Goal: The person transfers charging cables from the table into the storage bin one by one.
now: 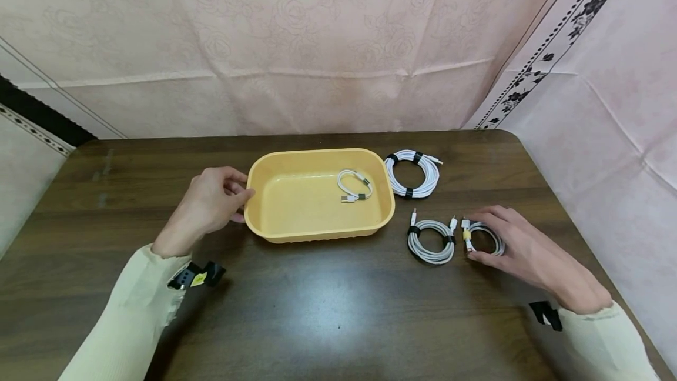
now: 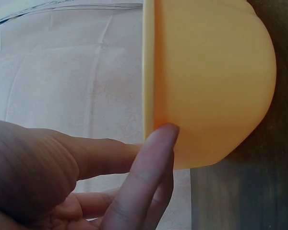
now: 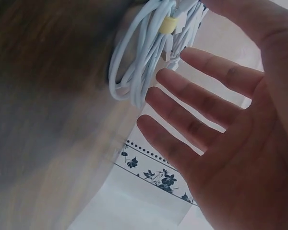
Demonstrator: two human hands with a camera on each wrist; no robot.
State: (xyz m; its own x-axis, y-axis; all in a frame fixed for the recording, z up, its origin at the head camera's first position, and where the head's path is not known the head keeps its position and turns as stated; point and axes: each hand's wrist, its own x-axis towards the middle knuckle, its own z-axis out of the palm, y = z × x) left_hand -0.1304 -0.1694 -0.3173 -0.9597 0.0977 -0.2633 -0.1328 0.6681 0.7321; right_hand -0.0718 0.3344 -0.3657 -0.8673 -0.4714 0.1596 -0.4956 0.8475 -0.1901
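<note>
At the left end of a yellow plastic tray (image 1: 296,237), my left hand (image 1: 214,199) pinches the rim between thumb and fingers. The left wrist view shows a fingertip (image 2: 161,139) against the tray's outer wall. A small white USB cable (image 1: 346,199) lies inside the tray, toward its right end. My right hand (image 1: 520,246) hovers over a coiled white cable with a yellow tie (image 1: 467,235), thumb and fingers spread about it. In the right wrist view the fingers are extended, apart from the coil (image 3: 137,62) or barely at it; contact is unclear.
A larger white cable coil with black ties (image 1: 431,178) sits beside the tray's right end. Another coiled cable with black ties (image 1: 431,256) lies in front of it. The brown wooden table (image 1: 296,322) meets a patterned cloth (image 1: 317,93) at the back.
</note>
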